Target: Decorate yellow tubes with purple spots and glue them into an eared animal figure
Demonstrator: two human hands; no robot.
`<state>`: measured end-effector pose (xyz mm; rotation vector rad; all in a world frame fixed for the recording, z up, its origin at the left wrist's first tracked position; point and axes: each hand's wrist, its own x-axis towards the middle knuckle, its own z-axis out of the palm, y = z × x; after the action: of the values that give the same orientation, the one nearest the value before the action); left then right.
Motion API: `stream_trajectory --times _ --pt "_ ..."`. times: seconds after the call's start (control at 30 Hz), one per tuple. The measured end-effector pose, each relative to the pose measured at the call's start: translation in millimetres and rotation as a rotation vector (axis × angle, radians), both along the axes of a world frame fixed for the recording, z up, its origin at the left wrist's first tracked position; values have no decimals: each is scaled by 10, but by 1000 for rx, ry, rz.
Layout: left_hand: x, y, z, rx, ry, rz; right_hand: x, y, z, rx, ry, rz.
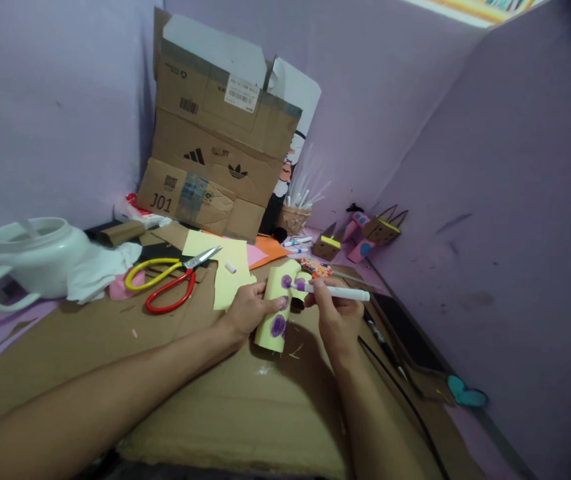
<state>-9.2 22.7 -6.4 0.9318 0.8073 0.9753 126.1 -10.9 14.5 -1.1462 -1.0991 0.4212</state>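
My left hand (250, 308) is closed around the left side of a yellow paper tube (271, 320), its thumb lying across the front. Several purple spots mark the tube, which stands tilted above the cardboard. Between the fingers of my right hand (338, 317) is a white marker (342, 293) with a purple end. The marker points left, and its tip meets a purple spot near the top of the tube. Just behind, a second yellow roll (302, 290) is partly hidden by the marker and my right hand.
Scissors (185, 272) with yellow and red handles lie at left on yellow paper (222, 283). A white teapot-like pot (40, 257) stands far left. Behind are a folded cardboard box (215, 133) and a basket of markers (295, 217). A black cable (405, 400) runs along the right.
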Motion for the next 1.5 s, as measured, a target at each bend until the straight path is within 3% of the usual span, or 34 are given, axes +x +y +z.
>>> stream_trajectory --times 1.5 --pt "-6 -14 5 46 47 3 7 -5 10 2 -48 2"
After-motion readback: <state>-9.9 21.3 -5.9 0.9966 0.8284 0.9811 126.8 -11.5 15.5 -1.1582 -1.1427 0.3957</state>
